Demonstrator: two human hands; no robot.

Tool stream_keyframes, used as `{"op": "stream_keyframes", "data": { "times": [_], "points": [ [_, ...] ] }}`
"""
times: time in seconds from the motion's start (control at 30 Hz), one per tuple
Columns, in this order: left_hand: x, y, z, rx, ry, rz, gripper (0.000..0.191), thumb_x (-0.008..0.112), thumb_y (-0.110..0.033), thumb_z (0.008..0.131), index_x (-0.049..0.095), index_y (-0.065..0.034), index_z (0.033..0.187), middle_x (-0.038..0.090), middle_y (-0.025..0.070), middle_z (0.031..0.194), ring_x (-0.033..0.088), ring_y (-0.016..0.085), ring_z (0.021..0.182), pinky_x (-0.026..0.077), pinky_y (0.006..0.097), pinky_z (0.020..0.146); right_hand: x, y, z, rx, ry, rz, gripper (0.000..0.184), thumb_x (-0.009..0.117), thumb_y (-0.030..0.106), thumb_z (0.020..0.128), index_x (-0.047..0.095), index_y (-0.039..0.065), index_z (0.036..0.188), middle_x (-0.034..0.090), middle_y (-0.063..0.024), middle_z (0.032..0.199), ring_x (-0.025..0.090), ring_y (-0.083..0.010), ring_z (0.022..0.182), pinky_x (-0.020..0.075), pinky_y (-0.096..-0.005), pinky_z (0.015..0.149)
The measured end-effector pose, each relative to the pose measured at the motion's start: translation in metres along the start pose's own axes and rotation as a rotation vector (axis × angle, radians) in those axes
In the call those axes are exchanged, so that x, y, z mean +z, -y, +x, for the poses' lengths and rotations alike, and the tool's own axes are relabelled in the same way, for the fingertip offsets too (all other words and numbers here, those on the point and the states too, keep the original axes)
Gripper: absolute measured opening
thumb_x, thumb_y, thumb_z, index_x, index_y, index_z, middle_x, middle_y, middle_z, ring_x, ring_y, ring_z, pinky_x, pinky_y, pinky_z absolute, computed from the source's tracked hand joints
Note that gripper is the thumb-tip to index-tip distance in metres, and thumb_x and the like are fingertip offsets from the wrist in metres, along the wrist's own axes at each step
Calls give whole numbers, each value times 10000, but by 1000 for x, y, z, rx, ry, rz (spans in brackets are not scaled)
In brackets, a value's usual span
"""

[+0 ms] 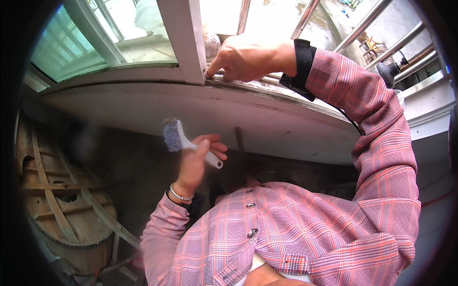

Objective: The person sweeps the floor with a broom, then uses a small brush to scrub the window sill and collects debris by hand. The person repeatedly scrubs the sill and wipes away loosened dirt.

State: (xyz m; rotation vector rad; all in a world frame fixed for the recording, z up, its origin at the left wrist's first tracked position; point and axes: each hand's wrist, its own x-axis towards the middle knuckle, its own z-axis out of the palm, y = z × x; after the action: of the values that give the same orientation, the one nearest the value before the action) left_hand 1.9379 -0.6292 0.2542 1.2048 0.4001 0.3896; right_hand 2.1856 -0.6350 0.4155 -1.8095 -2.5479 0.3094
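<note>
A scrub brush [182, 134] with a white plastic handle and worn blue bristles is gripped in my left hand [196, 157], below the window sill. Its bristles face left, and the end of the handle sticks out past my fingers. My right hand [243, 59] reaches up to the window, index finger pointing down. That fingertip touches or nearly touches the dirty window track [229, 80] at the foot of the white sash frame [191, 46]. Whether the other fingers hold anything is hidden; they curl under the palm.
Metal bars [363, 25] stand outside the window opening. Left of the frame is a greenish glass pane [68, 43]. A plastic bag [212, 44] lies behind the sash. Down at the left stands a wooden tub-like object [71, 228] with slats across it.
</note>
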Motion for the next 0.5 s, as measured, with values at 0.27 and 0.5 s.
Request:
{"op": "stream_keyframes", "data": {
  "times": [0.27, 0.5],
  "points": [
    [5, 2, 1, -20, 40, -76, 440, 431, -326, 991, 539, 64, 1164, 652, 158, 914, 653, 209, 754, 530, 302, 665, 14, -17, 2, -82, -79, -26, 45, 647, 67, 770, 669, 38, 797, 631, -127, 679, 619, -278, 617, 514, -364, 610],
    [16, -8, 0, -44, 129, -197, 437, 408, -329, 1001, 547, 49, 1171, 654, 148, 929, 651, 208, 763, 527, 308, 718, -50, -11, -70, 489, -406, -181, 219, 546, 137, 891, 663, -5, 772, 630, -195, 681, 605, -314, 582, 475, -419, 574]
  ]
}}
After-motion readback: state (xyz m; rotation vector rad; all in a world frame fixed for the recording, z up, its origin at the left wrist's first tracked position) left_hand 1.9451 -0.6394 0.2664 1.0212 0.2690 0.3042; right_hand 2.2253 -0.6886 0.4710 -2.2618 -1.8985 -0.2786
